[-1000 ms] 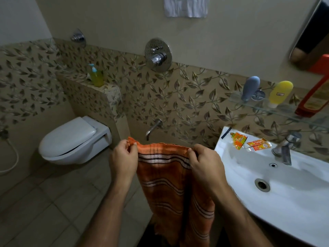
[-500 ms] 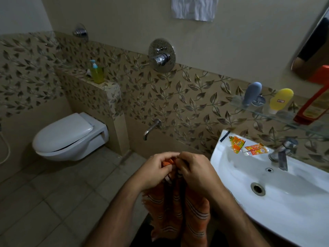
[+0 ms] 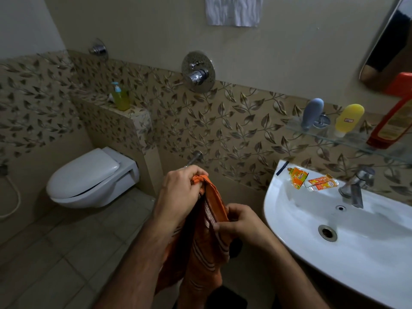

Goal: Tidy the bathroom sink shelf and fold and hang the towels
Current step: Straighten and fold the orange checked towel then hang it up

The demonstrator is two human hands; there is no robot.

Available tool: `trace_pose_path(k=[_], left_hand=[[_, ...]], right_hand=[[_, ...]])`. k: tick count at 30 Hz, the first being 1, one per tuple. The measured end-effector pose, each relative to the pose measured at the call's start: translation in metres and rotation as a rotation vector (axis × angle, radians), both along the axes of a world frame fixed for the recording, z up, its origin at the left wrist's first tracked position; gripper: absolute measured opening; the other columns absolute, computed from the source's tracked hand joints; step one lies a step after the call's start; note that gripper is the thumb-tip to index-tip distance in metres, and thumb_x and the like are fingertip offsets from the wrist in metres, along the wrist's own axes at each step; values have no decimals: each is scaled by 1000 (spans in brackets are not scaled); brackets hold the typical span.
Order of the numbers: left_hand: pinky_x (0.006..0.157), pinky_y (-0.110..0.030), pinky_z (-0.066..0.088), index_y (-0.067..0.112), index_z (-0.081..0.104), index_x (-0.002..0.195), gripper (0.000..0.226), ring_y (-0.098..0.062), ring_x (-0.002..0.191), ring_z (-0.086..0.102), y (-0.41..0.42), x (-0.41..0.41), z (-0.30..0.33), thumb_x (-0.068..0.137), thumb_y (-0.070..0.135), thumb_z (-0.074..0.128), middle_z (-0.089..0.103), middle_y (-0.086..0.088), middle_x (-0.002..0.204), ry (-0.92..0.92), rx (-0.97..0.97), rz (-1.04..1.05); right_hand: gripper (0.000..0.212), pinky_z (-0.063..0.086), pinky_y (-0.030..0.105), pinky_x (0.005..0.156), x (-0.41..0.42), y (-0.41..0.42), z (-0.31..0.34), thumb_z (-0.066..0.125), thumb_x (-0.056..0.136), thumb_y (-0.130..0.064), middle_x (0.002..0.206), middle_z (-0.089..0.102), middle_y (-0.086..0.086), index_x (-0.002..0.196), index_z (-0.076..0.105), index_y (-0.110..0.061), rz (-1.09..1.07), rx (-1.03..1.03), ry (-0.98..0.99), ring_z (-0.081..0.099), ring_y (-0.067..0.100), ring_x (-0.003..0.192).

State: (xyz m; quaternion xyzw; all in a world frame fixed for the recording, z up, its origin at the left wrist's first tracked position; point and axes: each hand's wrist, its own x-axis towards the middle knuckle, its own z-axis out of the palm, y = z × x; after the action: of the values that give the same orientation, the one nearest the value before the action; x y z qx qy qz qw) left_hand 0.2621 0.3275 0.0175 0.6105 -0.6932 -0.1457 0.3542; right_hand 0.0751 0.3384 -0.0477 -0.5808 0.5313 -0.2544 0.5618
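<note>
An orange striped towel (image 3: 205, 248) hangs folded lengthwise in front of me, left of the white sink (image 3: 367, 259). My left hand (image 3: 178, 192) grips its gathered top corners. Lower down, my right hand (image 3: 240, 224) pinches the folded edge. The glass shelf (image 3: 334, 136) above the sink carries a grey-blue bottle (image 3: 312, 112), a yellow bottle (image 3: 349, 118) and a red bottle (image 3: 394, 123). Two orange sachets (image 3: 297, 178) (image 3: 322, 185) lie on the sink's back rim. A white towel (image 3: 233, 11) hangs on the wall high up.
A white toilet (image 3: 91, 179) with its lid closed is mounted at the left. A green soap dispenser (image 3: 120, 97) stands on the tiled ledge above it. A shower mixer (image 3: 197, 72), a wall spout (image 3: 194, 159), the sink tap (image 3: 356, 184) and a mirror (image 3: 388, 39) are on the walls.
The towel was spread wide between both hands, then the hands came together and folded it in half. Now my left hand holds the top alone and my right has slid down the edge.
</note>
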Motion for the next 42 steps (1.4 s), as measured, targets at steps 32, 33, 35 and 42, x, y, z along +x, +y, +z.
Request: trace_pose_path(k=[32, 33, 35, 42], left_hand=[[101, -33, 44, 27, 43, 145, 65, -19, 127, 51, -13, 40, -80, 86, 21, 70, 52, 1, 138, 296, 579, 0], [105, -33, 40, 32, 35, 149, 72, -20, 134, 44, -9, 40, -81, 87, 24, 70, 44, 2, 144, 347, 593, -62], [110, -32, 33, 40, 33, 148, 72, -20, 139, 37, -2, 38, -82, 87, 27, 71, 38, 3, 149, 443, 568, -159], [116, -39, 32, 47, 45, 139, 62, -11, 140, 37, 9, 26, -76, 89, 21, 70, 45, 6, 149, 551, 456, -321]], right_hand=[[28, 42, 38, 53, 7, -8, 20, 45, 90, -35, 64, 57, -1, 71, 51, -15, -240, -666, 664, 54, 18, 62], [27, 44, 39, 54, 8, -9, 20, 44, 90, -34, 66, 58, -1, 72, 52, -15, -226, -656, 677, 55, 19, 63], [26, 45, 39, 56, 10, -10, 21, 44, 91, -33, 68, 59, -1, 74, 53, -16, -205, -636, 721, 55, 18, 64], [23, 48, 40, 58, 14, -11, 21, 46, 89, -30, 68, 58, -1, 73, 53, -17, -176, -595, 734, 56, 21, 66]])
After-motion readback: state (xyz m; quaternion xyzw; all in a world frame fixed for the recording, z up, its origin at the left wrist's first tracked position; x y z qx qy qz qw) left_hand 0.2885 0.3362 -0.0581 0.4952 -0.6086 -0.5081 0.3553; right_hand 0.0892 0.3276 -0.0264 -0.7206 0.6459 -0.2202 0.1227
